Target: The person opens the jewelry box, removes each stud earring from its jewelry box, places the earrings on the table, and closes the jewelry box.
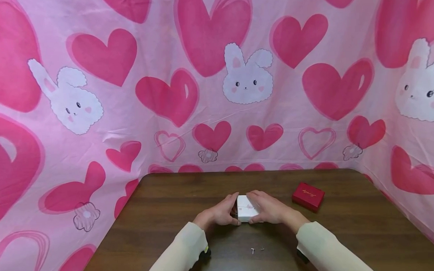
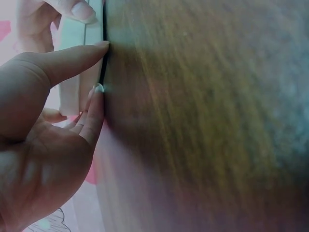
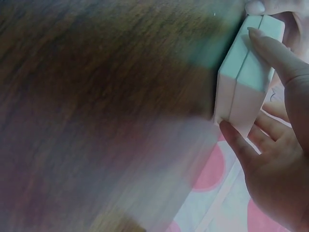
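A small white lidded box (image 1: 243, 212) with faint markings on top sits on the table between both hands. My left hand (image 1: 225, 211) grips it from the left, thumb on the near side and fingers round the far side. From the right, my right hand (image 1: 269, 207) holds the same box, its thumb on the near face and its fingers reaching over the top and far edge. A thin seam between lid and base runs along the box (image 3: 244, 79) in the right wrist view. Any contents are hidden.
Two tiny silvery pieces (image 1: 253, 250) lie on the brown wooden table (image 1: 162, 217) nearer to me, too small to identify. A red box (image 1: 308, 196) with gold lettering rests to the right. Behind the table hangs a pink cloth (image 1: 209, 112) with hearts and rabbits.
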`<act>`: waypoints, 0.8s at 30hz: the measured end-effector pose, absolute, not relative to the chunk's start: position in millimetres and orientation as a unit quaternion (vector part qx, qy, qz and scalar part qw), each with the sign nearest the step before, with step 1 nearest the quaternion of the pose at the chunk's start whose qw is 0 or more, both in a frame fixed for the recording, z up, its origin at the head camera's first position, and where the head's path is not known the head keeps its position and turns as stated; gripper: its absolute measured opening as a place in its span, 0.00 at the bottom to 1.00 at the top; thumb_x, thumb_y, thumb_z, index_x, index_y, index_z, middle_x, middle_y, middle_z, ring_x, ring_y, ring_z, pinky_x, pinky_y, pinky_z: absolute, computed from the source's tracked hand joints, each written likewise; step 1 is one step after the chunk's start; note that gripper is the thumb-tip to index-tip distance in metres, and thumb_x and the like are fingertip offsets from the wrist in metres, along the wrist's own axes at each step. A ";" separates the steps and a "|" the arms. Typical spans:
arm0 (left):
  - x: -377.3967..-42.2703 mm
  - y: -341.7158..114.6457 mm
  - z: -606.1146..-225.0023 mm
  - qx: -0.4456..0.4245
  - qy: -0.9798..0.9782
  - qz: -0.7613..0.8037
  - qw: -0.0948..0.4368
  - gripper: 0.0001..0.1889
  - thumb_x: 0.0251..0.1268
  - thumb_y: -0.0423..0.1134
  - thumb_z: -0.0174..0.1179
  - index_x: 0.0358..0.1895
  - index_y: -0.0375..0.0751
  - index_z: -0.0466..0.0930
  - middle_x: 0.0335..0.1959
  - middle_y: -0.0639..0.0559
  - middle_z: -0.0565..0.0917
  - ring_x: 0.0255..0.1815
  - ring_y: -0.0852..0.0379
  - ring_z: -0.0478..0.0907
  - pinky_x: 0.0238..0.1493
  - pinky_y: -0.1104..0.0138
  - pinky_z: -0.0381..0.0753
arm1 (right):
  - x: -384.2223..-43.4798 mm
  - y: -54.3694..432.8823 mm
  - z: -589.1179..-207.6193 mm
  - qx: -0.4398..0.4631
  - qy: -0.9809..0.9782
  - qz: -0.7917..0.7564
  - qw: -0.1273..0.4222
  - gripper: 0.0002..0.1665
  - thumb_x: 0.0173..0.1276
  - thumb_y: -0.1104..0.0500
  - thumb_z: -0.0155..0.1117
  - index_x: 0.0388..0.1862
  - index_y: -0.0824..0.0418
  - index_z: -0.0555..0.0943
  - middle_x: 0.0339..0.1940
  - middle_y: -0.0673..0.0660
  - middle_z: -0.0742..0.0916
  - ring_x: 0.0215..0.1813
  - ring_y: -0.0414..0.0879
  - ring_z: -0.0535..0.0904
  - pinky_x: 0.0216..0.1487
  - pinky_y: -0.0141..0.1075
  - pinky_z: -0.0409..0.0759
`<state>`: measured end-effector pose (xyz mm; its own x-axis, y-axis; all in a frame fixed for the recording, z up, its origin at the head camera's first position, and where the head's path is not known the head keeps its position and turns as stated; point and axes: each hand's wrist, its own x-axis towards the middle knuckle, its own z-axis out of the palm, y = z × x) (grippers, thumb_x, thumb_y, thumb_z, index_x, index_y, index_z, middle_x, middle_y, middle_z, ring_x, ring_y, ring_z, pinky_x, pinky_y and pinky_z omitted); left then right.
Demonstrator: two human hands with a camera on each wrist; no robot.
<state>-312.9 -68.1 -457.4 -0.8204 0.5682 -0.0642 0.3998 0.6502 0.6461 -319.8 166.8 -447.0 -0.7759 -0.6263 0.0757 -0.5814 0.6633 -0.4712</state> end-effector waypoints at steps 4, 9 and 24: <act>-313.2 -68.1 -458.2 0.271 0.900 0.317 0.125 0.55 0.56 0.35 0.77 0.80 0.31 0.47 0.59 0.46 0.68 0.48 0.59 0.71 0.56 0.67 0.74 | -319.8 166.5 -447.7 -0.331 0.913 -0.234 0.039 0.55 0.52 0.44 0.83 0.73 0.65 0.69 0.68 0.59 0.76 0.68 0.56 0.72 0.69 0.57 0.69; -313.2 -67.6 -458.1 0.263 0.898 0.328 0.131 0.55 0.55 0.34 0.77 0.80 0.31 0.47 0.60 0.46 0.67 0.49 0.59 0.71 0.56 0.67 0.73 | -321.0 167.2 -445.9 -0.335 0.912 -0.234 0.040 0.54 0.52 0.44 0.83 0.72 0.65 0.70 0.67 0.60 0.77 0.66 0.57 0.72 0.68 0.58 0.70; -316.9 -64.8 -460.1 0.273 0.893 0.338 0.117 0.37 0.51 0.31 0.79 0.62 0.38 0.66 0.50 0.51 0.69 0.44 0.61 0.72 0.49 0.69 0.75 | -323.1 168.5 -441.9 -0.338 0.910 -0.236 0.047 0.52 0.53 0.44 0.83 0.70 0.67 0.71 0.66 0.62 0.77 0.64 0.56 0.73 0.67 0.56 0.72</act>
<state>-316.9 -64.8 -460.1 -0.8236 0.5666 -0.0244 0.4084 0.6224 0.6677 -323.1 168.5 -441.9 -0.7665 -0.6380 0.0737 -0.5933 0.6594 -0.4617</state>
